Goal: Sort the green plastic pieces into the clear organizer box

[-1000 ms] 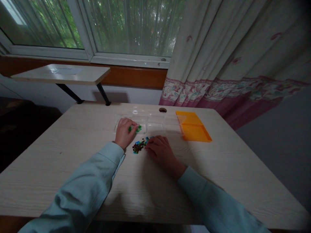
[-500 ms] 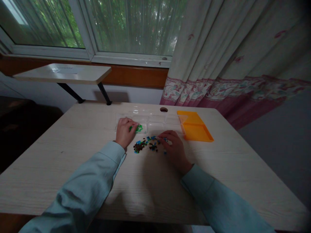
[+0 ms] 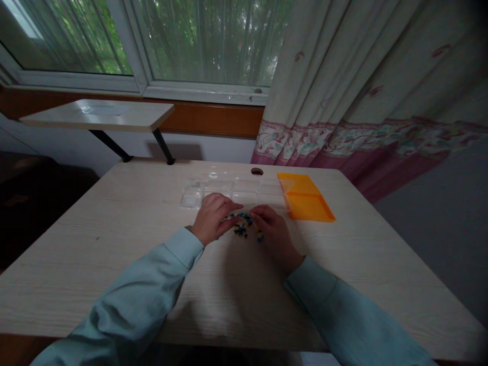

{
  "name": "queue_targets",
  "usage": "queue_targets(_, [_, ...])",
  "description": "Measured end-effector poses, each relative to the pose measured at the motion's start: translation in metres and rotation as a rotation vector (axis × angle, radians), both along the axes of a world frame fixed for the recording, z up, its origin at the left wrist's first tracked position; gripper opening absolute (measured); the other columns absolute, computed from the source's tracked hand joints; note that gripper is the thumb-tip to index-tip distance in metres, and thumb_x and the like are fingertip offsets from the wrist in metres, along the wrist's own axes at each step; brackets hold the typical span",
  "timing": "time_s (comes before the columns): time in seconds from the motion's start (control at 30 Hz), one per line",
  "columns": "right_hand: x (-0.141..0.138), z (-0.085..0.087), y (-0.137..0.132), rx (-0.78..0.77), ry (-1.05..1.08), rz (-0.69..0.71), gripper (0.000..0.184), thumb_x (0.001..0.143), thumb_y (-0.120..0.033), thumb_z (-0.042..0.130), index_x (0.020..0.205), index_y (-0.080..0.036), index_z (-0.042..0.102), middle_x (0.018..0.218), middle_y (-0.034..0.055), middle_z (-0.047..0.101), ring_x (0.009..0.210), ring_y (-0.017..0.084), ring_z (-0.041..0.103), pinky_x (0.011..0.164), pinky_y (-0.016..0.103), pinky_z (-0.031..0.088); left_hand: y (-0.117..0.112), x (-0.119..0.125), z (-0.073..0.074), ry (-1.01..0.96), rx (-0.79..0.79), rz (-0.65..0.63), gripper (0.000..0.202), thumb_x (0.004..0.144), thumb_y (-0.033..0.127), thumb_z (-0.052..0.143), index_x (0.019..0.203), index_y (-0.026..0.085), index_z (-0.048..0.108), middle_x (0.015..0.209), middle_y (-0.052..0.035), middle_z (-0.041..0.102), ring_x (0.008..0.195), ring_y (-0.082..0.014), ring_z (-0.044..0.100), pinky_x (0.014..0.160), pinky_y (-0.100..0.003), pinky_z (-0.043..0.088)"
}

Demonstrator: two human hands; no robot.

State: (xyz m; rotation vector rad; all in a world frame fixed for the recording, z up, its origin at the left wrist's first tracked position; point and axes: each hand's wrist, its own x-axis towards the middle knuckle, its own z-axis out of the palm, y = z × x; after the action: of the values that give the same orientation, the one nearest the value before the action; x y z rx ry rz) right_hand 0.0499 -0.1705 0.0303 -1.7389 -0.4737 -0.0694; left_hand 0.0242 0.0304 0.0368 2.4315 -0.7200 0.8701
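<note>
Both hands rest on the counter [image 3: 114,244], palms down, meeting over a small scatter of coloured pieces [image 3: 242,226] that lies between them. The left hand [image 3: 212,224] covers the left part of the scatter; its fingers [image 3: 231,208] are extended and held close together, tips touching or just over the pieces. The right hand [image 3: 275,237] sits just beside it, fingers curled lightly inward with the tips at the right edge of the scatter. Whether either hand pinches a piece cannot be told: the pieces are too small.

A clear compartmented tray [image 3: 213,190] stands just behind the hands, within short reach, so it appears placed to receive pieces. An orange lid [image 3: 305,203] lies to the right of the tray, apart from the hands, seemingly set aside.
</note>
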Motion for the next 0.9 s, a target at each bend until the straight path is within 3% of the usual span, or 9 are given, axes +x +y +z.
queue_targets(0.13, [-0.0044,0.0013,0.0035,0.086,0.089,0.062,0.020,0.078,-0.041,0.063,0.076,-0.021,0.065,0.078,0.0004,0.059,0.073,0.015,0.055,0.067,0.027,0.045,-0.0051,-0.0023,-0.0004,-0.032,0.023,-0.017,0.030,0.085,0.041,0.058,0.109,0.024,0.064,0.094,-0.0053,0.062,0.096,-0.0206,0.051,0.090,-0.038,0.040])
queue_targets(0.43, [-0.0091,0.0042,0.0069,0.118,0.227,0.138,0.023,0.078,-0.042,0.064,0.080,-0.019,0.066,0.077,0.0005,0.060,0.070,0.013,0.052,0.062,0.025,0.040,-0.0043,0.0003,-0.0048,-0.097,0.012,-0.031,0.023,0.085,0.037,0.061,0.102,0.024,0.066,0.091,-0.0043,0.063,0.095,-0.0187,0.052,0.088,-0.036,0.041])
queue_targets(0.9, [-0.0096,0.0057,0.0059,0.064,0.180,0.146,0.026,0.080,-0.044,0.061,0.080,-0.019,0.066,0.078,0.0021,0.059,0.072,0.014,0.051,0.058,0.025,0.039,-0.0039,0.0004,-0.0056,-0.142,0.002,-0.044,0.022,0.084,0.035,0.062,0.101,0.023,0.066,0.089,-0.0042,0.063,0.093,-0.0185,0.052,0.085,-0.036,0.042])
